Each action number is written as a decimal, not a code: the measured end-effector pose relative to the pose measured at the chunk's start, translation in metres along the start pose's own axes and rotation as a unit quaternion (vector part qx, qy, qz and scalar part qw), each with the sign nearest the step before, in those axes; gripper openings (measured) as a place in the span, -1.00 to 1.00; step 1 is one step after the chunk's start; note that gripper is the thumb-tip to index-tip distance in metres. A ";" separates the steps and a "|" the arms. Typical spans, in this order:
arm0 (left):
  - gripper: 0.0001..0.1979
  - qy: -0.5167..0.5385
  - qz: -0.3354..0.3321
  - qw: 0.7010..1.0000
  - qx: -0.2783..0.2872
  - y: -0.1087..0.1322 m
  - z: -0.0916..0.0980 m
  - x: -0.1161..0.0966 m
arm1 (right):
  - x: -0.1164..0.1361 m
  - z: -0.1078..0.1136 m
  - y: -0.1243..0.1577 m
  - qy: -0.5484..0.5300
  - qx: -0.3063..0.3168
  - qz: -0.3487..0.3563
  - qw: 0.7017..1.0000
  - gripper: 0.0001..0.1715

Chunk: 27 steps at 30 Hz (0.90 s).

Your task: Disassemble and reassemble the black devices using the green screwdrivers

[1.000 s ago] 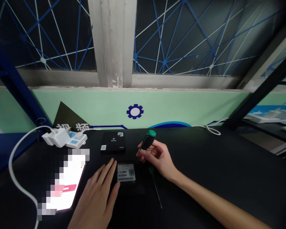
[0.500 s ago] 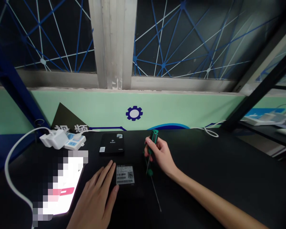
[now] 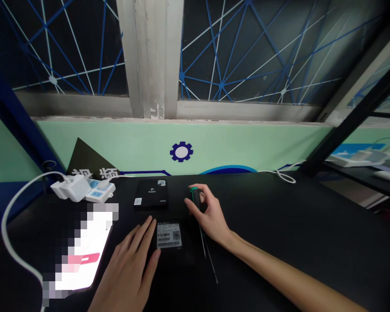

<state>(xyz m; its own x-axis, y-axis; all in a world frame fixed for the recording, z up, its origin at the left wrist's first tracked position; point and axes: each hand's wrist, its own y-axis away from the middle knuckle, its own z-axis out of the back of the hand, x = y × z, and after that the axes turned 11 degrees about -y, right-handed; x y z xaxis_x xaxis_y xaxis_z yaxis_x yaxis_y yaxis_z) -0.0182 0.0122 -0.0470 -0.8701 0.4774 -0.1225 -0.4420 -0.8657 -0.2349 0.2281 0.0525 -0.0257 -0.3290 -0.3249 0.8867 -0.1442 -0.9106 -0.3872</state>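
My left hand (image 3: 130, 264) lies flat with fingers stretched out on the left part of a small black box, next to its white label (image 3: 169, 235). My right hand (image 3: 208, 214) is closed round the black and green handle of a screwdriver (image 3: 195, 197), low over the black table. The shaft (image 3: 202, 242) points back toward me and lies near the table surface. Beside it lies a second thin screwdriver shaft (image 3: 212, 264); its handle is hidden under my right hand.
A second black box (image 3: 151, 193) sits just behind the labelled one. At the left are a lit phone screen (image 3: 84, 255), a white power strip with a charger (image 3: 81, 188) and a white cable (image 3: 13, 216). A green wall panel and window rise behind the table.
My right hand has lowered the screwdriver from upright over the box down toward the table at the box's right, with the shaft now pointing back. My left hand has stayed put.
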 end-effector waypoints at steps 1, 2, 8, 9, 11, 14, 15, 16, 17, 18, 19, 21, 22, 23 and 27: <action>-0.44 0.001 0.001 1.000 -0.001 0.000 0.000 0.000 | 0.000 0.000 0.000 0.030 0.002 0.014 0.999 -0.68; -0.44 0.002 0.003 1.000 -0.001 -0.001 0.000 0.000 | -0.001 0.000 0.001 0.060 0.006 0.026 0.998 -0.72; -0.44 -0.002 0.004 1.000 0.000 0.000 0.002 -0.002 | -0.001 -0.001 0.000 0.163 0.035 0.027 0.986 -0.73; -0.44 -0.003 0.002 1.000 -0.003 0.001 0.002 -0.002 | -0.001 -0.002 -0.001 0.171 0.040 0.024 0.984 -0.72; -0.44 -0.006 -0.004 1.000 -0.006 0.001 0.001 -0.002 | -0.001 -0.003 -0.001 0.185 0.055 0.019 0.981 -0.70; -0.45 -0.008 -0.011 1.000 -0.011 0.001 0.001 -0.002 | 0.000 -0.003 -0.001 0.208 0.083 0.008 0.975 -0.74; -0.45 -0.009 -0.012 1.000 -0.014 0.001 0.001 -0.002 | 0.001 -0.003 -0.002 0.215 0.089 0.005 0.973 -0.77; -0.45 -0.010 -0.014 1.000 -0.014 0.000 0.001 -0.002 | 0.001 -0.003 -0.002 0.221 0.092 0.004 0.971 -0.80; -0.45 -0.011 -0.016 1.000 -0.016 0.000 0.002 -0.002 | 0.001 -0.003 -0.002 0.226 0.093 0.005 0.970 -0.82; -0.45 -0.013 -0.017 1.000 -0.017 0.000 0.002 -0.001 | 0.001 -0.003 -0.002 0.230 0.093 0.005 0.969 -0.83; -0.45 -0.013 -0.017 1.000 -0.019 0.000 0.002 -0.001 | 0.002 -0.002 -0.003 0.233 0.095 0.005 0.968 -0.83; -0.45 -0.014 -0.016 1.000 -0.022 0.000 0.002 0.000 | 0.003 -0.002 -0.003 0.239 0.100 0.004 0.966 -0.83; -0.45 -0.014 -0.013 1.000 -0.025 0.000 0.002 0.000 | 0.003 -0.001 -0.003 0.242 0.101 0.004 0.965 -0.83; -0.45 -0.014 -0.012 0.999 -0.026 0.000 0.001 0.001 | 0.004 -0.001 -0.003 0.246 0.103 0.004 0.964 -0.83; -0.45 -0.007 -0.016 0.999 -0.029 0.001 0.001 0.002 | 0.006 0.000 -0.003 0.255 0.114 0.004 0.960 -0.86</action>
<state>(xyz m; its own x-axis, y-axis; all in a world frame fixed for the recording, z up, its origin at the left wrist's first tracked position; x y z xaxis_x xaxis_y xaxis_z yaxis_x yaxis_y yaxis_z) -0.0208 0.0126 -0.0469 -0.8588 0.5024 -0.1003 -0.4567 -0.8394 -0.2947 0.2266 0.0536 -0.0190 -0.7518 -0.2169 0.6228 0.0484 -0.9600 -0.2759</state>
